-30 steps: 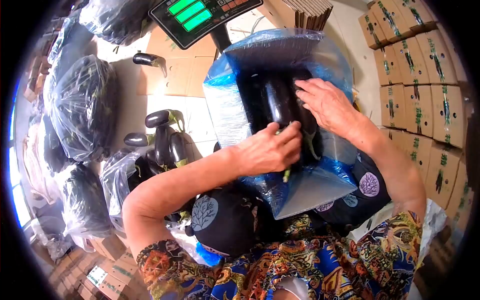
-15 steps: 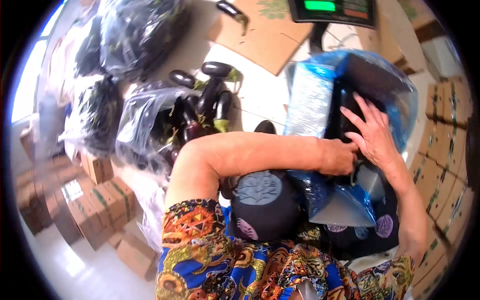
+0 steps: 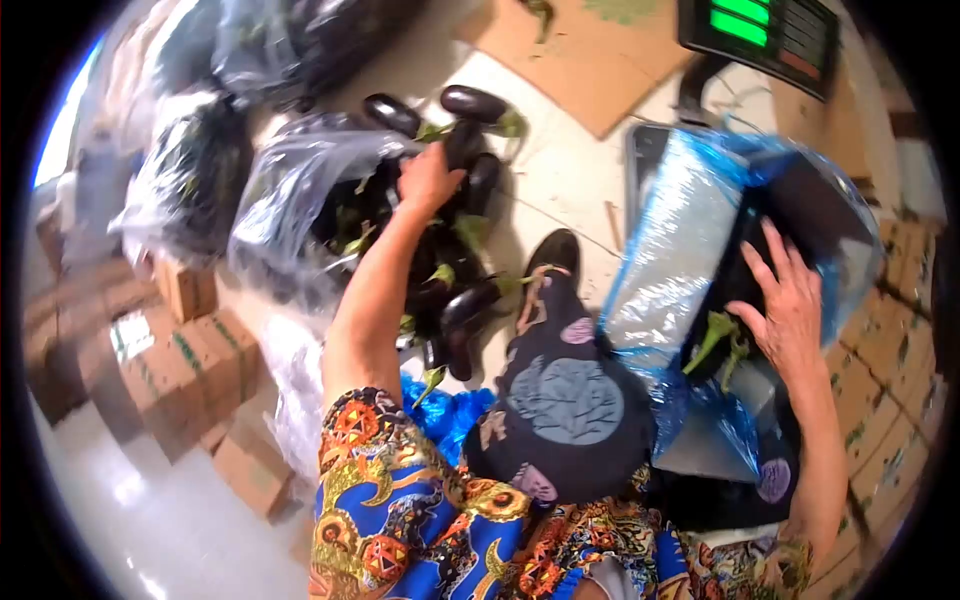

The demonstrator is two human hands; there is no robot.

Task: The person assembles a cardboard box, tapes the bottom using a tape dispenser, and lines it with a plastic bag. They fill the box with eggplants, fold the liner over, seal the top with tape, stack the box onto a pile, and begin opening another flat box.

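My left hand [image 3: 428, 182] is at the pile of eggplants beside an open clear bag [image 3: 295, 195]. Its fingers are bent down against a dark eggplant [image 3: 463, 146], their tips partly hidden. My right hand [image 3: 788, 305] lies inside a box lined with blue plastic [image 3: 672, 262], fingers spread over the dark eggplants there. Two green stems [image 3: 712, 342] show just below its thumb. More eggplants [image 3: 468, 306] lie on the floor between the bag and my knee.
A scale with a green display [image 3: 742, 22] stands behind the lined box. Flat cardboard [image 3: 590, 62] lies on the tiles at the top. Filled bags [image 3: 190, 180] stand at the left. Cartons are at the lower left [image 3: 190, 370] and at the right [image 3: 880, 370].
My left hand has left the lined box and moved left to the eggplant pile. My right hand has stayed in the box, fingers spread. The view has swung left, so the box appears farther right.
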